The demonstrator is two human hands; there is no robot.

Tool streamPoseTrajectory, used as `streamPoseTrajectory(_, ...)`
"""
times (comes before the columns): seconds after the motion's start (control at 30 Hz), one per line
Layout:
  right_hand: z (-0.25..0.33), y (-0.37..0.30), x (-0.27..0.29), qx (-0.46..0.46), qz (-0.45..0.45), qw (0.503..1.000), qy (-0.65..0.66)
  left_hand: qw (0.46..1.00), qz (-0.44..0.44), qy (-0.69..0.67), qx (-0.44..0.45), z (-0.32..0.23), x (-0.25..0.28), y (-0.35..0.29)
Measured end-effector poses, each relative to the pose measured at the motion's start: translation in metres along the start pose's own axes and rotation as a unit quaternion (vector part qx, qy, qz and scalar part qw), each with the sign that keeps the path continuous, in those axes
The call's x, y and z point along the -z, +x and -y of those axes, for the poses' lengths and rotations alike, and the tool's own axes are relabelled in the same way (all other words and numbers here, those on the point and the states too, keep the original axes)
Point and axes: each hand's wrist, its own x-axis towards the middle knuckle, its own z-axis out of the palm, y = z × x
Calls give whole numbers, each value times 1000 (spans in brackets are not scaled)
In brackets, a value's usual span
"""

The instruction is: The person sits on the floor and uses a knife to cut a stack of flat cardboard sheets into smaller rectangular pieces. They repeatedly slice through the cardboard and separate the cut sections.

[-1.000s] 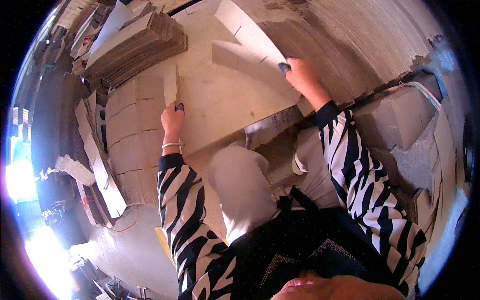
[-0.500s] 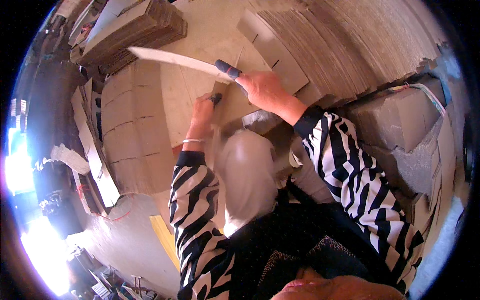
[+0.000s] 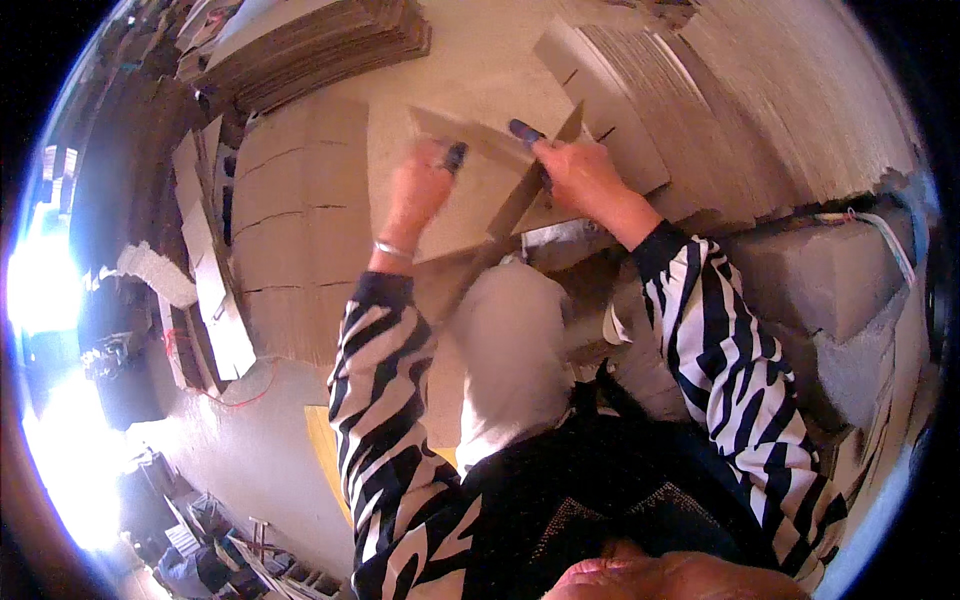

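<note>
Long tan cardboard strips (image 3: 514, 204), apart a second ago, now cross left of the slotted brown cardboard stack (image 3: 626, 118), seemingly interlocked, pinched by the right hand (image 3: 582, 180); whether the blurred left hand (image 3: 420, 188) grips, I cannot tell.

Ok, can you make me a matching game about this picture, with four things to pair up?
Things:
1. Right hand
2. Wristband
3. Sleeves
4. Strip beside the left sleeve

Matches:
A. Black and white
B. Yellow
C. Holding cardboard
D. On the left wrist

Right pairs: 1-C, 2-D, 3-A, 4-B
</note>
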Motion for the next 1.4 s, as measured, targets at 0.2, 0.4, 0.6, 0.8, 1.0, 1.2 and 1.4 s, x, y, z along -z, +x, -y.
streamPoseTrajectory(0.2, -9, -13, 9, -54, 55, 997, -10, 875, -177, 413, 181, 94, 59, 36)
streamPoseTrajectory(0.4, -3, -8, -6, 5, 15, 1000, -8, 867, -180, 450, 116, 71, 66, 5)
streamPoseTrajectory(0.6, 6, 1, 2, 137, -146, 979, 26, 976, -74, -8, 205, 69, 21, 17)
streamPoseTrajectory(0.8, -11, -9, -6, 65, -91, 993, -22, 916, -41, -344, 203, 18, -41, 7)
streamPoseTrajectory(1.0, -12, -11, -2, 38, -2, 999, -29, 929, 2, -343, 138, 17, -14, 12)
streamPoseTrajectory(1.2, 3, 27, -1, 53, -44, 997, 24, 998, -32, -52, 30, 3, 37, -13)
streamPoseTrajectory(1.4, -25, 38, 19, -107, 42, 992, 57, 992, -29, -107, 65, -24, 70, -100)
